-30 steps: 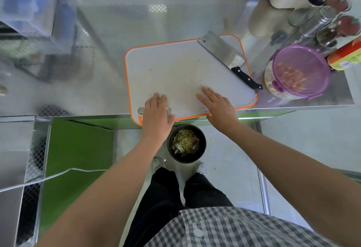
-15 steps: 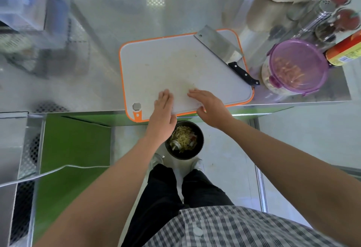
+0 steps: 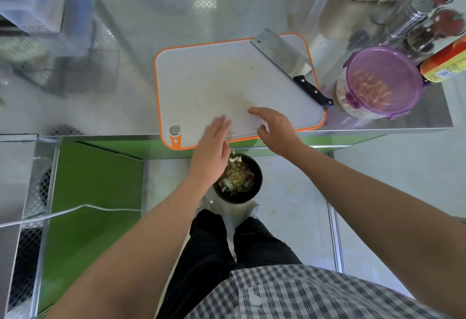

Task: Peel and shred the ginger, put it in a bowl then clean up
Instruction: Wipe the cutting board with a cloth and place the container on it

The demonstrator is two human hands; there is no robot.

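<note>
A white cutting board with an orange rim lies at the steel counter's front edge, overhanging it slightly. My left hand is flat with straight fingers at the board's front edge, beside small pale ginger scraps. A few scraps fall toward a black bin on the floor below, which holds peelings and shreds. My right hand rests on the board's front edge with loosely bent fingers, holding nothing. A cleaver lies on the board's right side.
A purple-lidded container stands right of the board, with spice jars and a red-labelled bottle behind it. The counter stretches left. A white cable crosses the green panel at lower left. My feet stand beside the bin.
My left hand has swept rightward along the board's front edge, pushing scraps off into the bin. My right hand has slid back toward the edge and its fingers have bent.
</note>
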